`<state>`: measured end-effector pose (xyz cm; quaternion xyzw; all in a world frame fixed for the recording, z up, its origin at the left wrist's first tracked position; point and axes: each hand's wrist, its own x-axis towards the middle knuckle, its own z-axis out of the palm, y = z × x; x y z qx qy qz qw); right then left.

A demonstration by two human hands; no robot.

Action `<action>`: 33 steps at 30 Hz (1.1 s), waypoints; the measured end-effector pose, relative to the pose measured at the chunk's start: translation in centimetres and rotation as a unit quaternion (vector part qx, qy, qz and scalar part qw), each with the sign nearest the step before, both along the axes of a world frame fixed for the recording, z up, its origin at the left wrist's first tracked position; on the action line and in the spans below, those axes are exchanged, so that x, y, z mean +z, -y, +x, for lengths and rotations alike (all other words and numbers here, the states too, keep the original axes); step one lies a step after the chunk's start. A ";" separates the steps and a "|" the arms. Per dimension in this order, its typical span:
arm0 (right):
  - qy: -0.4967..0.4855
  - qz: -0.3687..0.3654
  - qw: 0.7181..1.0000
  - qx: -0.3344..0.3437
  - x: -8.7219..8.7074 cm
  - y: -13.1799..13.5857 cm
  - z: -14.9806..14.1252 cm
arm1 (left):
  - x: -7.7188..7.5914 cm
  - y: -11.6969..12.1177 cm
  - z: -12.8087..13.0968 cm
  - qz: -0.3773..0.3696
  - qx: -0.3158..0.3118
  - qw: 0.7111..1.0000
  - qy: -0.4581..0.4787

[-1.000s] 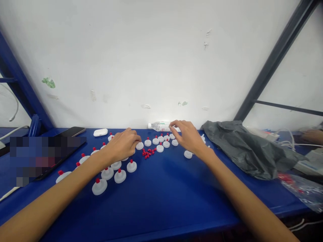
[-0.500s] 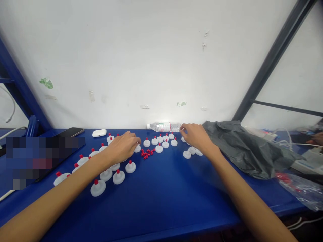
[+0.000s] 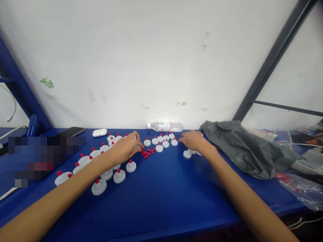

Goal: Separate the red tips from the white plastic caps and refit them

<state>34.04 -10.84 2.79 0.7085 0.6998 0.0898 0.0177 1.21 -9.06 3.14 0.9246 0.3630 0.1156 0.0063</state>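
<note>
My left hand (image 3: 127,146) reaches in from the left, its thumb and index finger brought together at the edge of a small pile of red caps (image 3: 148,153). Whatever lies between those fingertips is too small to make out. My right hand (image 3: 192,140) hovers low over plain white round lids (image 3: 187,154), fingers bent and slightly apart, with nothing visible in them. Several white round lids topped with red caps (image 3: 119,176) stand upright around and beyond my left forearm, some hidden by it. More of these capped lids (image 3: 159,148) stand between my hands.
A clear plastic bottle (image 3: 165,126) lies on its side against the wall. A white case (image 3: 99,132) and a dark phone (image 3: 72,132) are at the back left. On the right, a dark grey plastic bag (image 3: 248,148) and a clear bag (image 3: 302,191) cover part of the blue table (image 3: 161,198).
My left hand has shifted slightly right, its fingertips coming to the red pile. My right hand has come down and nearer from beside the bottle's end to the plain white lids.
</note>
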 end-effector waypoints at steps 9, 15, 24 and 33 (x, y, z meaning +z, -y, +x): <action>-0.031 0.102 0.994 0.038 1.1 0.4 -1.2 | 0.9 0.8 0.7 0.027 0.025 0.999 0.026; -0.104 0.181 0.965 0.160 1.7 1.9 -3.6 | 1.9 1.0 0.9 0.024 0.069 0.992 0.102; -0.192 0.214 0.872 0.395 0.7 3.5 -7.7 | 2.9 2.0 1.8 -0.065 0.076 0.963 0.252; -0.162 0.157 0.877 0.424 0.7 4.3 -9.0 | 2.7 2.2 2.2 -0.189 0.021 0.917 0.351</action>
